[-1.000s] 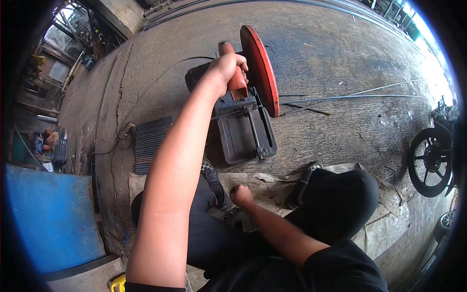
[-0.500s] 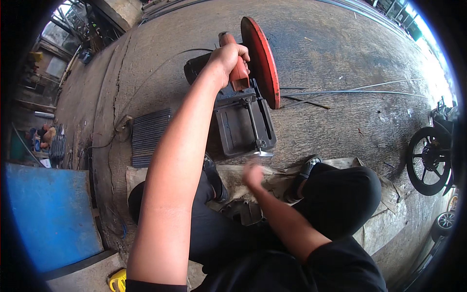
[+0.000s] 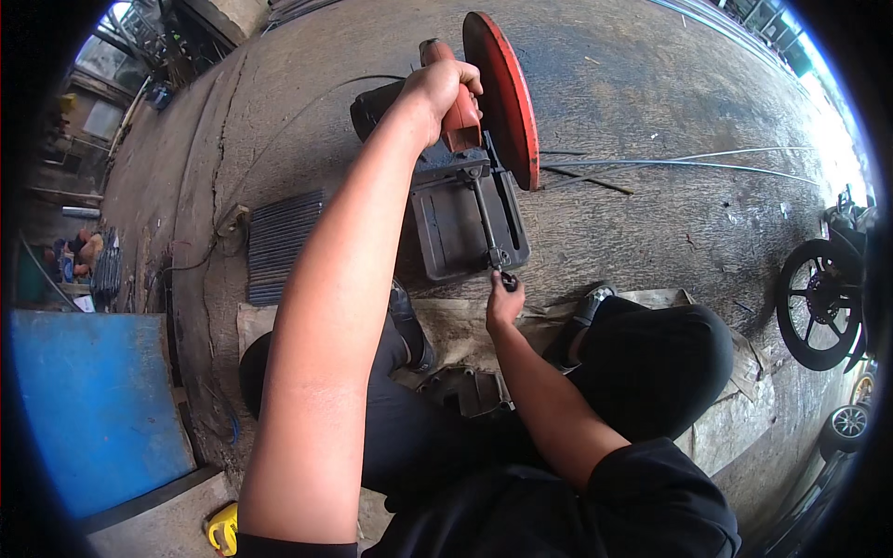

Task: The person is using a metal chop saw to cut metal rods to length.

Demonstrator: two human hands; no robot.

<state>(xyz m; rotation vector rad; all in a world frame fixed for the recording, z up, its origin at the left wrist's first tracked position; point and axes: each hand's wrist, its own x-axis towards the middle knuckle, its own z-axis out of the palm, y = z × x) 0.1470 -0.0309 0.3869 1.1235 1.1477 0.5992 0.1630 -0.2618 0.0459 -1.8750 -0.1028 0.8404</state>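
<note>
Left hand: wrapped around the orange-red pistol-style handle (image 3: 462, 128) of a cutting machine, upper centre of the frame; the left hand (image 3: 451, 90) covers the handle's middle.
Right hand: at the centre of the frame, the right hand (image 3: 505, 305) has its fingers closed on a small dark metal crank piece (image 3: 509, 280); how firmly, I cannot tell.
Grey metal screw rod: the grey metal screw rod (image 3: 485, 219) lies above the right fist, its long axis rising from the crank piece and leaning slightly left, roughly carrying on the right forearm's line.
Nearer hand: the right, at the rod's lower end; the left is above its upper end, apart from it.
Black metal base plate: the black metal base plate (image 3: 439, 244) sits under the rod, just above the right hand.
Red-rimmed round guard: the red-rimmed round guard (image 3: 503, 98) stands just right of the handle.
</note>
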